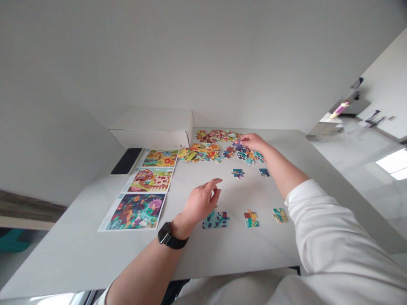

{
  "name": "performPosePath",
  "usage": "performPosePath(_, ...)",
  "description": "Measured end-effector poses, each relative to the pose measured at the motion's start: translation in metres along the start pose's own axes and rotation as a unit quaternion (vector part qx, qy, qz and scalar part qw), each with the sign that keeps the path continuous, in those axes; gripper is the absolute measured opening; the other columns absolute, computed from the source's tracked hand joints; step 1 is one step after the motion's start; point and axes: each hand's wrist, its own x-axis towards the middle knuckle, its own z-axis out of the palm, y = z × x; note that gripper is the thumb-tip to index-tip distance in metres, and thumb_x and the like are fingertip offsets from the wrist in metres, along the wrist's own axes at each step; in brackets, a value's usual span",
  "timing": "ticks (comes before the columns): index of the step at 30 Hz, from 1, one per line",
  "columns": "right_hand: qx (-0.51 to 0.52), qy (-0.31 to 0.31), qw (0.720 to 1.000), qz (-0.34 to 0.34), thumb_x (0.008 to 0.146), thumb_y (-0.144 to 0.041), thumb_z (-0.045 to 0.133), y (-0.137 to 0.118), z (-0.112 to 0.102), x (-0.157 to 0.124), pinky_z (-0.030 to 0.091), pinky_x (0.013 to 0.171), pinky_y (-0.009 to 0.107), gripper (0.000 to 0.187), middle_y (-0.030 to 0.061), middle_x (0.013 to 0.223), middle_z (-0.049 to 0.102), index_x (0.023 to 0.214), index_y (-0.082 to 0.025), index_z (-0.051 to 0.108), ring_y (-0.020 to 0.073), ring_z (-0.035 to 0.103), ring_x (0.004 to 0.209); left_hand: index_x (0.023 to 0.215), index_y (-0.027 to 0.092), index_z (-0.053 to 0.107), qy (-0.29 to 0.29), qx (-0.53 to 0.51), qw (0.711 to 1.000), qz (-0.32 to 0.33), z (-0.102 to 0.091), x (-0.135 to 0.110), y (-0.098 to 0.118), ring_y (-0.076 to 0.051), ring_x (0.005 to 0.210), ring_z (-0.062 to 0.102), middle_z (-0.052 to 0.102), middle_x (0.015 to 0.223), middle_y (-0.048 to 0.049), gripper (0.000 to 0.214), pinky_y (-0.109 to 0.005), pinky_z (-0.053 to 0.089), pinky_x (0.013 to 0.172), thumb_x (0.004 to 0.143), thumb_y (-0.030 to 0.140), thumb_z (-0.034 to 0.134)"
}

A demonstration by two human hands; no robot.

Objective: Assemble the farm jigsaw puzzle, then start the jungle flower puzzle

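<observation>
Head view, looking down across the pale surface [248, 250]: held the left hand [200, 205] just above it, its fingers [213, 183] loosely parted and pinching nothing, with a small joined group of jigsaw pieces [216, 219] just beside the heel of the hand, on the side toward the body. Rested the right hand [252, 142] at the far side, its curved fingers [244, 137] close together and down among the loose puzzle pieces [244, 153]; could not tell whether any piece sat pinched between them. Counted five small groups of pieces in all, spaced apart on the bare stretch between the hands and the body: that one by the left hand, two more in a row with it [252, 219], and two nearer the loose pieces [237, 173]. Too many loose pieces to count, lying in a spread heap [203, 152] near the far edge. Lined up along the left side: three printed picture sheets [150, 179], one above another. Beyond them, one black smartphone [126, 161] and one white cardboard box [152, 128]. Wore one black smartwatch [168, 236] on the left wrist.
</observation>
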Motion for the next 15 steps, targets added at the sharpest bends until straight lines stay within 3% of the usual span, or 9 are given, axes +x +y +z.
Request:
performPosePath(7, 0.198, -0.054, 0.979, -0.003, 0.099, -0.031, 0.069, -0.021, 0.006, -0.075, 0.064, 0.075, 0.032, 0.014, 0.0052, 0.099, 0.076, 0.109, -0.020, 0.069, 0.0164, 0.071, 0.078, 0.130, 0.022, 0.067, 0.067, -0.072, 0.994, -0.054, -0.011, 0.010, -0.003, -0.013, 0.067, 0.064, 0.075, 0.089, -0.0017, 0.030, -0.026, 0.048, 0.066, 0.103, 0.031, 0.056)
performPosePath(12, 0.221, -0.044, 0.974, -0.016, 0.103, -0.037, 0.066, -0.036, 0.024, -0.143, 0.058, 0.057, 0.025, 0.021, 0.0046, 0.100, 0.075, 0.118, -0.023, 0.071, 0.0116, 0.067, 0.062, 0.121, 0.021, 0.070, 0.107, -0.144, 0.981, -0.076, -0.017, 0.019, -0.013, -0.014, 0.068, 0.064, 0.073, 0.082, -0.0015, 0.028, -0.025, 0.048, 0.065, 0.102, 0.037, 0.057)
performPosePath(15, 0.227, -0.042, 0.972, -0.052, 0.101, -0.033, 0.065, -0.044, 0.042, -0.171, 0.054, 0.055, 0.022, 0.023, 0.0044, 0.103, 0.075, 0.120, -0.024, 0.073, 0.0097, 0.063, 0.060, 0.117, 0.020, 0.070, 0.113, -0.186, 0.972, -0.086, -0.017, 0.024, -0.023, -0.013, 0.065, 0.062, 0.072, 0.083, -0.0028, 0.030, -0.024, 0.048, 0.062, 0.102, 0.042, 0.057)
